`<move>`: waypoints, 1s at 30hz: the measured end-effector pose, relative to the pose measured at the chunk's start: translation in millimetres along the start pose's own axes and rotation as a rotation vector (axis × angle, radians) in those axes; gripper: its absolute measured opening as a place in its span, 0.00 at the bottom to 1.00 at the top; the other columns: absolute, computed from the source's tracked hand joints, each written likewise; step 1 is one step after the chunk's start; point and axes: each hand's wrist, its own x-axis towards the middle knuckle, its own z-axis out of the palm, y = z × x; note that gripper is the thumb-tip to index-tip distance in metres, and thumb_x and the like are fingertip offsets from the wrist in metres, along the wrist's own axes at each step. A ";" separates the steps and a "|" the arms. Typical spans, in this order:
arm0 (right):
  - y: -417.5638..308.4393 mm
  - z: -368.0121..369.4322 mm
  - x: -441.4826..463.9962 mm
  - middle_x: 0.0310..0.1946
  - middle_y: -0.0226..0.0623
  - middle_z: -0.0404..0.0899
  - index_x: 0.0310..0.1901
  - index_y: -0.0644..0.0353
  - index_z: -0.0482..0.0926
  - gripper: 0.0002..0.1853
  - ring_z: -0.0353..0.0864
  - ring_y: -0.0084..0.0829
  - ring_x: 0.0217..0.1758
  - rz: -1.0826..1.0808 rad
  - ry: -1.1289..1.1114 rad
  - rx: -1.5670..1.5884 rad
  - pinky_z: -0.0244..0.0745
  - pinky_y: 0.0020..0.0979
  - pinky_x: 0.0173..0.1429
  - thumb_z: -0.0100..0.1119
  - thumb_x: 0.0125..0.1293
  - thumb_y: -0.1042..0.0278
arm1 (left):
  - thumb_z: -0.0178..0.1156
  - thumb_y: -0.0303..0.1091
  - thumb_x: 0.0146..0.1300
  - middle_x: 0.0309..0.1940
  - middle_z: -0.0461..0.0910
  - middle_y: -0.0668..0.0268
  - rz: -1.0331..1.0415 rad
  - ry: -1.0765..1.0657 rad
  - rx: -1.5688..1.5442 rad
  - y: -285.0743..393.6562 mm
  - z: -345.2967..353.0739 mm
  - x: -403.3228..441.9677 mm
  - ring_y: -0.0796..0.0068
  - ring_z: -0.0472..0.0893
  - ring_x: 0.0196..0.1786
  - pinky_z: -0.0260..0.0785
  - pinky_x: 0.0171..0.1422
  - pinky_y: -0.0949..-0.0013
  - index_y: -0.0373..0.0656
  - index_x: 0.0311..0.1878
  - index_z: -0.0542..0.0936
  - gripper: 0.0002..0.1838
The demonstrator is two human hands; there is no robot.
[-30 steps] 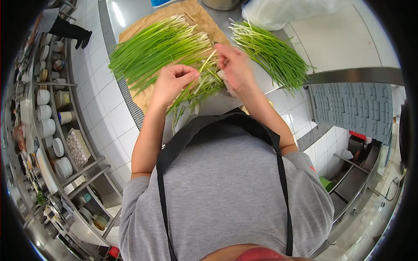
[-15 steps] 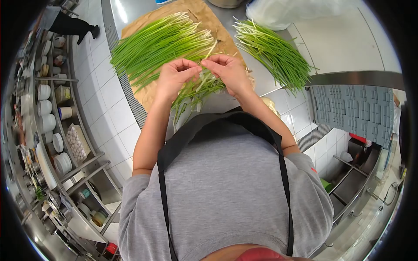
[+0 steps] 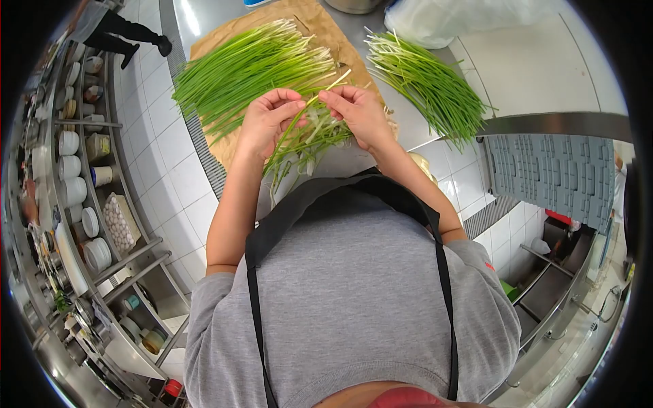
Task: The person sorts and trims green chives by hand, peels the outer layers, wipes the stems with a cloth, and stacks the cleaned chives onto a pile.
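Observation:
A single chive point(image 3: 313, 101) slants between my two hands, its pale end pointing up and away from me. My left hand point(image 3: 273, 120) pinches it lower down, thumb against fingers. My right hand point(image 3: 360, 117) is closed at its upper part, fingertips on the stalk. Just beyond my hands, a large pile of green chives point(image 3: 248, 71) with white ends lies on brown paper point(image 3: 313, 17). Under and between my hands is a tangled heap of loose, limp leaves and trimmings point(image 3: 309, 143). To the right, a second bundle of chives point(image 3: 428, 85) rests on the metal counter point(image 3: 408, 126).
A clear plastic bag point(image 3: 462, 17) and part of a metal pot point(image 3: 354, 5) are at the back. Shelves with white containers point(image 3: 71, 173) stand along the left. Another person's dark-trousered legs point(image 3: 115, 30) show at upper left. Grey crates point(image 3: 551, 173) are on the right.
The chive between my hands now shows longer and slants more, its pale end shifted right. My hands are slightly farther apart. The other person's legs have moved right.

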 end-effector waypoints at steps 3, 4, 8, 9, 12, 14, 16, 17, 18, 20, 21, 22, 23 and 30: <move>3.6 -2.8 0.3 0.22 0.24 0.72 0.32 0.64 0.77 0.09 0.65 0.13 0.24 -0.084 -0.029 -0.048 0.61 0.16 0.29 0.60 0.58 0.66 | 0.59 0.22 0.54 0.30 0.76 0.65 -0.010 0.010 -0.020 4.4 3.2 -1.7 0.79 0.77 0.31 0.75 0.36 0.75 0.36 0.35 0.74 0.06; 3.4 -1.8 -0.1 0.22 0.24 0.73 0.31 0.64 0.77 0.09 0.66 0.14 0.24 -0.090 -0.025 -0.012 0.61 0.16 0.29 0.60 0.58 0.66 | 0.59 0.22 0.54 0.30 0.76 0.66 0.001 0.007 -0.024 4.1 3.6 -1.5 0.80 0.77 0.31 0.75 0.36 0.75 0.37 0.35 0.74 0.06; 6.7 -0.8 0.6 0.22 0.24 0.73 0.30 0.64 0.77 0.09 0.66 0.14 0.24 -0.112 -0.031 0.021 0.61 0.16 0.30 0.60 0.58 0.66 | 0.59 0.23 0.54 0.30 0.77 0.67 0.025 0.001 0.028 0.5 6.1 -0.2 0.80 0.76 0.31 0.73 0.35 0.77 0.38 0.35 0.73 0.06; 7.5 -1.9 1.3 0.22 0.24 0.73 0.30 0.64 0.78 0.09 0.66 0.14 0.25 -0.116 -0.037 0.002 0.62 0.17 0.30 0.60 0.58 0.66 | 0.58 0.23 0.55 0.30 0.77 0.67 0.025 0.000 0.058 -0.2 6.5 -0.1 0.80 0.76 0.31 0.72 0.34 0.77 0.39 0.35 0.73 0.06; 2.8 -6.6 0.5 0.21 0.26 0.74 0.30 0.66 0.78 0.11 0.67 0.14 0.24 -0.140 -0.039 -0.151 0.62 0.18 0.28 0.60 0.56 0.64 | 0.59 0.24 0.54 0.29 0.77 0.67 0.039 -0.003 0.149 0.7 5.0 -0.6 0.80 0.76 0.31 0.69 0.35 0.79 0.39 0.36 0.74 0.07; -2.0 -8.6 -0.8 0.20 0.28 0.74 0.30 0.66 0.78 0.11 0.68 0.15 0.23 -0.180 -0.047 -0.281 0.63 0.20 0.27 0.61 0.56 0.65 | 0.60 0.25 0.54 0.28 0.77 0.67 0.086 -0.009 0.247 2.7 4.5 0.8 0.81 0.75 0.31 0.68 0.36 0.79 0.39 0.36 0.75 0.06; -6.7 -7.7 -1.5 0.19 0.30 0.74 0.29 0.67 0.77 0.11 0.68 0.16 0.22 -0.234 -0.069 -0.376 0.64 0.21 0.27 0.61 0.56 0.65 | 0.61 0.27 0.54 0.28 0.77 0.68 0.151 -0.023 0.367 7.7 9.9 2.7 0.82 0.75 0.31 0.66 0.36 0.79 0.38 0.35 0.76 0.06; -8.6 -5.5 -1.9 0.19 0.31 0.74 0.29 0.67 0.77 0.12 0.68 0.17 0.22 -0.268 -0.088 -0.406 0.64 0.22 0.26 0.61 0.55 0.65 | 0.61 0.28 0.54 0.28 0.78 0.68 0.191 -0.033 0.436 10.5 16.3 4.3 0.83 0.74 0.31 0.66 0.36 0.79 0.37 0.35 0.77 0.06; -9.4 -3.2 -2.2 0.19 0.32 0.73 0.29 0.67 0.77 0.12 0.68 0.18 0.21 -0.302 -0.109 -0.436 0.65 0.23 0.26 0.61 0.55 0.64 | 0.61 0.29 0.54 0.28 0.78 0.68 0.232 -0.041 0.506 13.7 21.4 4.9 0.84 0.74 0.31 0.65 0.36 0.79 0.37 0.34 0.77 0.07; -8.1 1.8 -0.7 0.18 0.33 0.74 0.28 0.68 0.77 0.12 0.69 0.19 0.21 -0.348 -0.108 -0.450 0.65 0.23 0.27 0.62 0.54 0.65 | 0.61 0.30 0.55 0.28 0.77 0.70 0.304 -0.084 0.596 19.3 25.0 7.4 0.84 0.73 0.31 0.65 0.36 0.79 0.36 0.33 0.78 0.07; -8.8 3.7 0.3 0.18 0.33 0.74 0.28 0.68 0.77 0.12 0.69 0.19 0.21 -0.372 -0.107 -0.457 0.66 0.23 0.27 0.62 0.54 0.65 | 0.61 0.30 0.55 0.28 0.77 0.71 0.342 -0.106 0.642 21.5 25.6 8.9 0.85 0.73 0.31 0.65 0.36 0.79 0.36 0.33 0.78 0.07; -11.0 4.9 -0.6 0.18 0.29 0.73 0.29 0.67 0.77 0.11 0.67 0.17 0.21 -0.331 -0.109 -0.455 0.64 0.21 0.26 0.62 0.55 0.66 | 0.60 0.30 0.55 0.28 0.77 0.71 0.313 -0.072 0.636 22.5 25.5 9.7 0.85 0.73 0.31 0.64 0.37 0.79 0.36 0.33 0.78 0.07; -14.7 6.5 -2.7 0.18 0.25 0.72 0.30 0.66 0.78 0.10 0.65 0.14 0.21 -0.290 -0.110 -0.452 0.61 0.19 0.25 0.61 0.55 0.66 | 0.60 0.31 0.56 0.28 0.76 0.71 0.284 -0.038 0.630 23.4 25.2 10.4 0.85 0.72 0.31 0.64 0.37 0.79 0.36 0.34 0.78 0.07; -7.9 6.9 -5.1 0.19 0.23 0.74 0.30 0.64 0.79 0.08 0.66 0.11 0.22 -0.200 -0.178 -0.351 0.62 0.17 0.26 0.62 0.54 0.67 | 0.57 0.31 0.59 0.29 0.75 0.72 0.325 0.056 0.385 22.9 22.0 13.7 0.86 0.70 0.31 0.64 0.39 0.80 0.38 0.35 0.77 0.07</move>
